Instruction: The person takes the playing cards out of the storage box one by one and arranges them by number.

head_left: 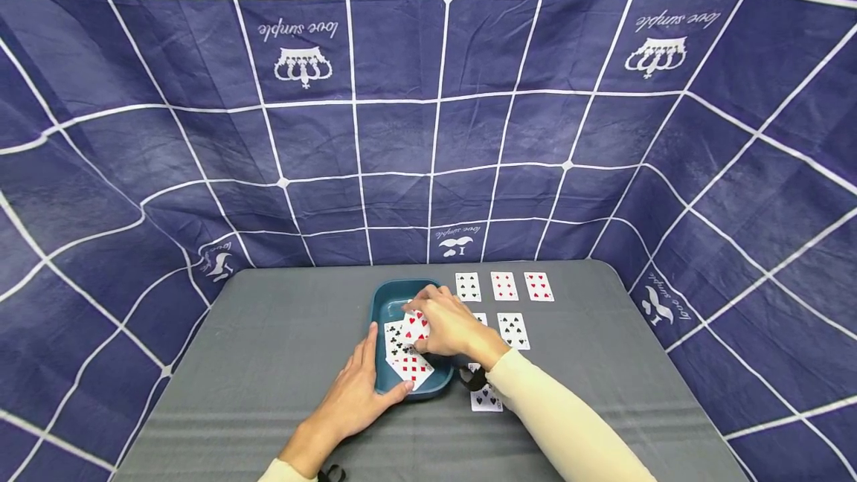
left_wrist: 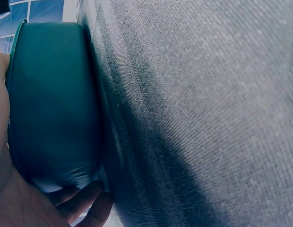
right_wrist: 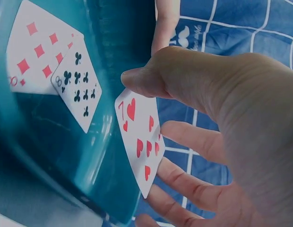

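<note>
My right hand (head_left: 450, 320) is over the tray and pinches a seven of hearts (right_wrist: 142, 142) between thumb and fingers. The blue-green tray (head_left: 383, 303) has an eight of clubs (right_wrist: 78, 85) partly overlapping a diamonds card (right_wrist: 33, 52) inside it. At the tray's near left corner, my left hand (head_left: 355, 385) holds it, thumb on the front rim and fingers along the left side. The left wrist view shows those fingertips (left_wrist: 101, 208) curled by the tray's outer wall (left_wrist: 54, 104).
Right of the tray, a black-suited card (head_left: 468, 286), a diamonds card (head_left: 504, 286) and a hearts card (head_left: 538, 286) form a back row. Nearer lie spades cards (head_left: 513, 330), some partly hidden by my right arm. Blue checked cloth (head_left: 402, 132) hangs around the grey table (head_left: 281, 333).
</note>
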Tool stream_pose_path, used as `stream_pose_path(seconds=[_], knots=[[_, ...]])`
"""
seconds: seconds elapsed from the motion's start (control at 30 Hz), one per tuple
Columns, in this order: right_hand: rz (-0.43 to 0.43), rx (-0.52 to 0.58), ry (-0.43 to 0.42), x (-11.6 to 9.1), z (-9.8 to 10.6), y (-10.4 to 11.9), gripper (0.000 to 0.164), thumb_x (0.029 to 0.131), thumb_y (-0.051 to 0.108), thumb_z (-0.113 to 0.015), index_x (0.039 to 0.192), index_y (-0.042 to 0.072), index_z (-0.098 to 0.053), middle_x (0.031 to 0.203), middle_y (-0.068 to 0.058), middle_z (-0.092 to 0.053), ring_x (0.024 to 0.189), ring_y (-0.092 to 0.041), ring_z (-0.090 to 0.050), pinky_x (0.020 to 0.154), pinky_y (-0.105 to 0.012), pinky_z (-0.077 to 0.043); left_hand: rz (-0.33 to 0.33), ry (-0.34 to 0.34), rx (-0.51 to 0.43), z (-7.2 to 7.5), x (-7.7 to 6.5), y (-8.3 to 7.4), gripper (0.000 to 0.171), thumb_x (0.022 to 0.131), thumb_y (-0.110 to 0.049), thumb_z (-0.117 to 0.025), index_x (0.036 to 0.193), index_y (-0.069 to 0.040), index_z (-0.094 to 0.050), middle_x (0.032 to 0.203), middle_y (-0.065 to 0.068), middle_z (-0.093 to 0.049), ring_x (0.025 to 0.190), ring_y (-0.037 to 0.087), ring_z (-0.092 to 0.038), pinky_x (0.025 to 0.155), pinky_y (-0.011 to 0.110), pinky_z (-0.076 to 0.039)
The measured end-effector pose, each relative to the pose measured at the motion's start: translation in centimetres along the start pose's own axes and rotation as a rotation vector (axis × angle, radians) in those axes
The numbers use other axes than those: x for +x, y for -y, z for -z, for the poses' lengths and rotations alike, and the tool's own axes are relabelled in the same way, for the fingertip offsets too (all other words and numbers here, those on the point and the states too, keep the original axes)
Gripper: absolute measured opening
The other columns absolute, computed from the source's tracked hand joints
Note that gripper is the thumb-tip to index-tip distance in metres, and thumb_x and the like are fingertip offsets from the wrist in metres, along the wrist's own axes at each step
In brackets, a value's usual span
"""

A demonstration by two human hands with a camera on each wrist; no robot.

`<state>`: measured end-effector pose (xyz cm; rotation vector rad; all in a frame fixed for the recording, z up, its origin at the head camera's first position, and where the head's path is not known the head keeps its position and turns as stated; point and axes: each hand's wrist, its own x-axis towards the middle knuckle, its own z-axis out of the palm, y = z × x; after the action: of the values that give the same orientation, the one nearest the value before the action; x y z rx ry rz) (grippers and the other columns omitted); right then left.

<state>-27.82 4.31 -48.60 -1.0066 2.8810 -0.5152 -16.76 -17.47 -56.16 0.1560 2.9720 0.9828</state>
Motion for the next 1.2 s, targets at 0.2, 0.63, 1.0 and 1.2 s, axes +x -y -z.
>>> stream_pose_path(seconds=[0.2, 0.63, 1.0, 1.2], knots=[[0.014, 0.002, -0.022, -1.4, 0.7, -1.2, 0.069, 0.086, 0.028, -0.102, 0.151, 0.022, -0.079, 0.156, -0.008, -0.068, 0.132, -0.034, -0.066, 0.115, -0.059, -0.057, 0.004, -0.005, 0.002, -0.2, 0.0, 0.0, 0.134, 0.096, -0.071, -0.086, 0.187, -0.005, -0.014, 0.177, 0.028, -0.048, 0.157, 0.054, -0.058, 0.125, 0.075, -0.049], [0.045, 0.026, -0.047, -3.3, 1.5, -3.3, 0.065, 0.088, 0.024, -0.098, 0.150, 0.020, -0.078, 0.160, -0.010, -0.069, 0.145, -0.046, -0.067, 0.124, -0.067, -0.053, -0.003, -0.014, 0.006, -0.1, 0.1, 0.2, 0.134, 0.095, -0.073, -0.086, 0.187, -0.006, -0.015, 0.177, 0.027, -0.050, 0.155, 0.054, -0.059, 0.123, 0.075, -0.050], [0.037, 0.068, -0.080, -5.0, 1.5, -5.1, 0.063, 0.089, 0.022, -0.098, 0.149, 0.016, -0.078, 0.157, -0.014, -0.068, 0.142, -0.035, -0.071, 0.116, -0.055, -0.061, 0.001, -0.010, 0.003, -0.1, 0.0, 0.2, 0.135, 0.094, -0.073, -0.087, 0.188, -0.007, -0.016, 0.177, 0.027, -0.050, 0.157, 0.053, -0.058, 0.125, 0.074, -0.049], [0.016, 0.075, -0.101, -5.9, 1.7, -6.2, 0.062, 0.089, 0.021, -0.098, 0.148, 0.015, -0.079, 0.150, -0.011, -0.070, 0.133, -0.030, -0.074, 0.111, -0.053, -0.063, 0.004, -0.015, -0.004, -0.1, 0.0, 0.1, 0.135, 0.094, -0.074, -0.087, 0.187, -0.007, -0.016, 0.177, 0.026, -0.050, 0.156, 0.053, -0.059, 0.125, 0.075, -0.049]])
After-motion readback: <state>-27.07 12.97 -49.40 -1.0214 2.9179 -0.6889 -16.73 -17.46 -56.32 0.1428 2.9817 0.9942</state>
